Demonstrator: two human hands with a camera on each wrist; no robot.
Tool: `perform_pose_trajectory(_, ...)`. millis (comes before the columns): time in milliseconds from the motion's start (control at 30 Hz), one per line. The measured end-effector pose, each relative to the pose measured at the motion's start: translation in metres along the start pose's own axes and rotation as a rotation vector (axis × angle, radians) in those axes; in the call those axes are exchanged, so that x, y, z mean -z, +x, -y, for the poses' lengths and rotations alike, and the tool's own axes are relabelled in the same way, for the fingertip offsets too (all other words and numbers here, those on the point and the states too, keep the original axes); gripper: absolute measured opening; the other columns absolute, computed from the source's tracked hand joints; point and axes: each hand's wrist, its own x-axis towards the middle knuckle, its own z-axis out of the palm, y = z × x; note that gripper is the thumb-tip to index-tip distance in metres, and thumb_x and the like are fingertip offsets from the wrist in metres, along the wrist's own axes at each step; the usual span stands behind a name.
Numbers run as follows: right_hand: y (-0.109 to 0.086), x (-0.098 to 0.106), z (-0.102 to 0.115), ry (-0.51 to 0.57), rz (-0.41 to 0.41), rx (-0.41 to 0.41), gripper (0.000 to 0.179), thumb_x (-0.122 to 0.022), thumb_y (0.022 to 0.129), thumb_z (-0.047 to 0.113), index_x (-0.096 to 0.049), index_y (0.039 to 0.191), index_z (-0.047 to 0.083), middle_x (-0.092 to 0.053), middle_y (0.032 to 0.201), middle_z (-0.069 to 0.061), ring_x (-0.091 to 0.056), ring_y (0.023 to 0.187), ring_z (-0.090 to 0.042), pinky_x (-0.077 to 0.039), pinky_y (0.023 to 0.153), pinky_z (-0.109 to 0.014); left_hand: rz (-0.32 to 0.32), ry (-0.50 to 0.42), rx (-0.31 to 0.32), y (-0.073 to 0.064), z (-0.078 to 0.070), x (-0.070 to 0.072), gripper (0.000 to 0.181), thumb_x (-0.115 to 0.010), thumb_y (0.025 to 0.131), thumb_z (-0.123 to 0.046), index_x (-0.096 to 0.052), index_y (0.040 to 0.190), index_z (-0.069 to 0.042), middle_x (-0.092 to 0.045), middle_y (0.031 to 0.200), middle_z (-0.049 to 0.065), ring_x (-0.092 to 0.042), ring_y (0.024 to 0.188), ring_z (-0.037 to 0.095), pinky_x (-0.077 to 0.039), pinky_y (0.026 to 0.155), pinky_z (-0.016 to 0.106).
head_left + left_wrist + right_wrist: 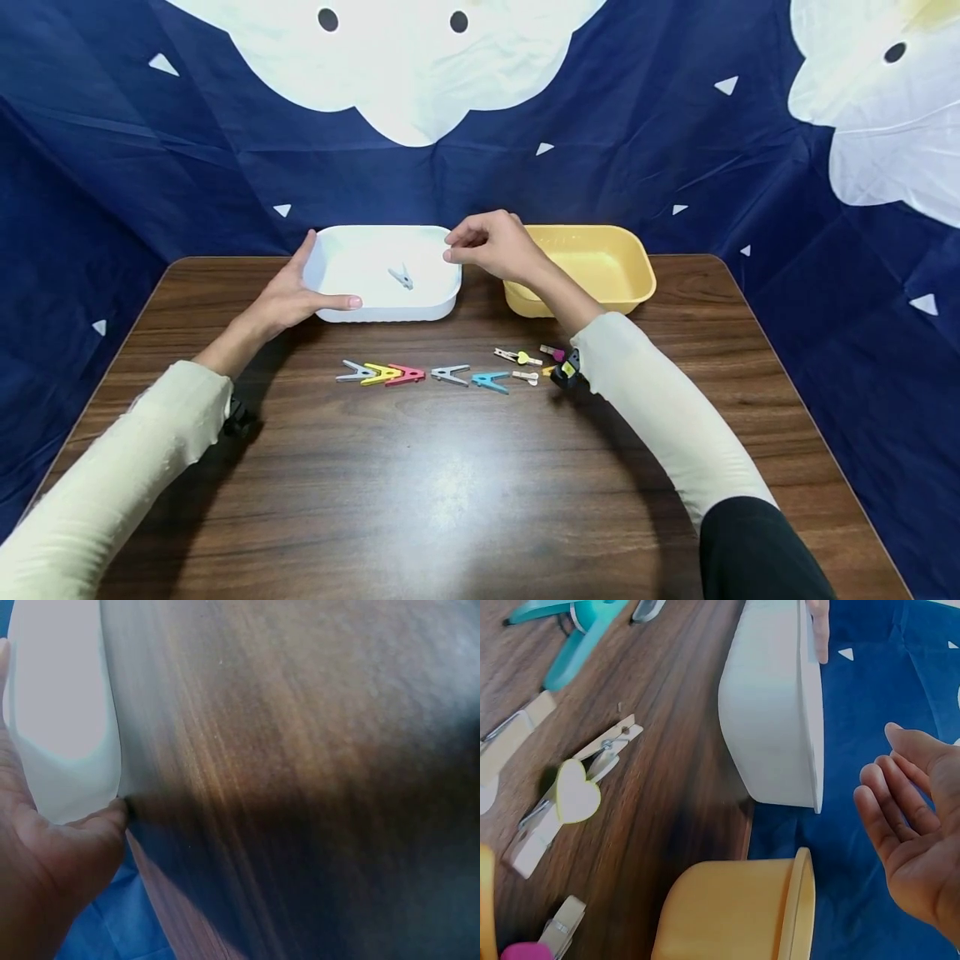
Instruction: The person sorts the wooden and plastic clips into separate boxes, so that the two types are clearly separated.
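Spanning the left end of the smooth white basin (386, 315), the left hand (285, 298) lay with straight thumb and fingers spread against its wall. The right hand (497, 246), loosely bent, thumb and fingertips apart, hovered above the opposite rim. Inside rested a pale V-shaped clip (405, 279). Plastic clips (482, 380) and wooden pegs (577, 791), one heart-trimmed, dotted the wood-grained table (322, 467) near a rounded yellow basin (596, 260).

Gap between white tub (397, 314) and clothespins (412, 374)
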Motion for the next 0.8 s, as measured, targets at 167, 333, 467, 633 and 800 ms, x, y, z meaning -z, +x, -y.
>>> perform_pose_trajectory(167,-0.012,0.007,-0.002,0.003,-0.002,0.007,0.023,-0.09,0.099,0.023,-0.087,0.116,0.006,-0.086,0.108,-0.007,-0.072,0.092,-0.018,-0.055,0.077,-0.026,0.0,-0.002,-0.005,0.0,0.0,-0.001,0.156,-0.103,0.083,-0.047,0.021,0.178,-0.037,0.014,0.19,0.002,0.008,0.178,0.035,-0.005,0.143,0.067)
perform_pose_trajectory(333,-0.022,0.013,-0.002,0.019,-0.009,0.004,0.022,-0.091,0.097,0.022,-0.088,0.113,0.008,-0.087,0.107,-0.007,-0.075,0.094,-0.018,-0.057,0.083,-0.026,-0.003,-0.007,-0.005,-0.001,-0.001,-0.001,0.156,-0.103,0.083,-0.047,0.021,0.178,-0.036,0.014,0.19,0.001,0.008,0.178,0.034,-0.004,0.143,0.067)
perform_pose_trajectory(467,-0.029,0.016,-0.005,0.035,-0.015,-0.003,0.022,-0.092,0.097,0.022,-0.088,0.113,0.008,-0.087,0.107,-0.008,-0.074,0.095,-0.019,-0.057,0.085,-0.028,-0.003,-0.006,-0.006,-0.001,-0.001,-0.001,0.156,-0.103,0.083,-0.047,0.021,0.178,-0.035,0.015,0.19,0.001,0.008,0.178,0.034,-0.004,0.143,0.067)
perform_pose_trajectory(633,-0.04,0.019,-0.011,0.042,-0.019,-0.017,0.023,-0.091,0.098,0.023,-0.088,0.115,0.008,-0.086,0.108,-0.008,-0.072,0.096,-0.019,-0.057,0.087,-0.03,-0.004,-0.007,-0.009,-0.002,-0.001,-0.001,0.157,-0.103,0.083,-0.047,0.022,0.178,-0.034,0.015,0.19,0.001,0.008,0.178,0.034,-0.004,0.143,0.066)
perform_pose_trajectory(800,-0.051,0.025,-0.017,0.057,-0.019,-0.022,0.02,-0.091,0.098,0.023,-0.089,0.114,0.012,-0.085,0.108,-0.005,-0.074,0.095,-0.018,-0.058,0.084,-0.028,0.002,-0.006,-0.005,-0.001,-0.002,0.0,0.157,-0.103,0.083,-0.048,0.022,0.178,-0.035,0.016,0.19,0.0,0.009,0.178,0.034,-0.004,0.143,0.066)
